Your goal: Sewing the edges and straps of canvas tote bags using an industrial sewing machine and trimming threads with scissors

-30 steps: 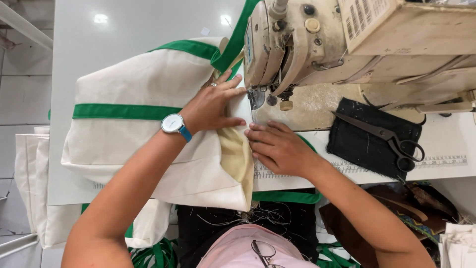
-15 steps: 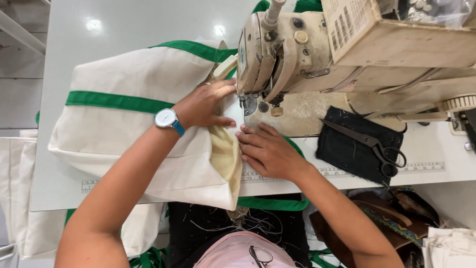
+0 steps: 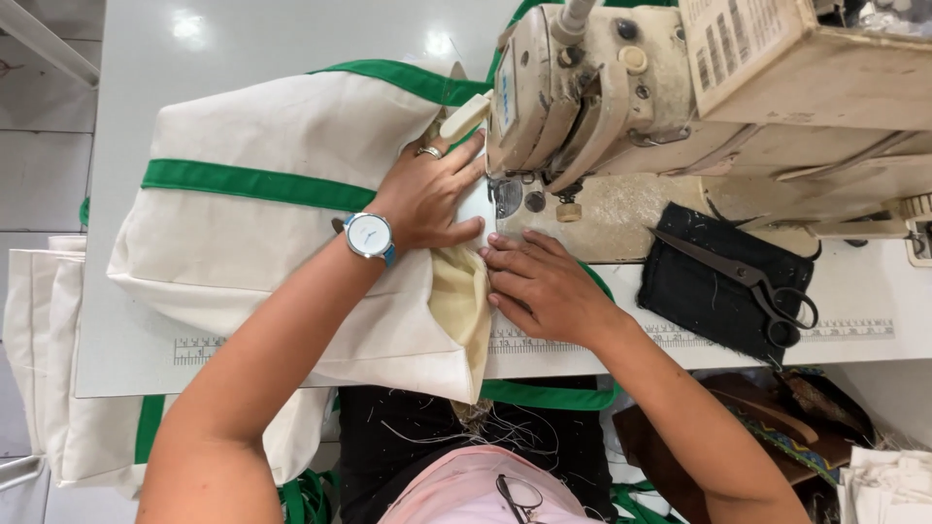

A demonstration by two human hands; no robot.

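Bright, even overhead light; two glare spots on the glossy white table (image 3: 243, 39), soft shadows under the sewing machine (image 3: 680, 107), focus sharp throughout, mild wide-angle bending toward frame edges.

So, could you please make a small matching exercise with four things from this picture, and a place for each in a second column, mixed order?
Things:
1. scissors
2. wristwatch
3. left hand
4. right hand

Places:
a. on the cream bag, beside the sewing machine
b. on the black cloth
c. on the left wrist
d. at the table front, pressing the fabric edge

Pairs: 1-b, 2-c, 3-a, 4-d
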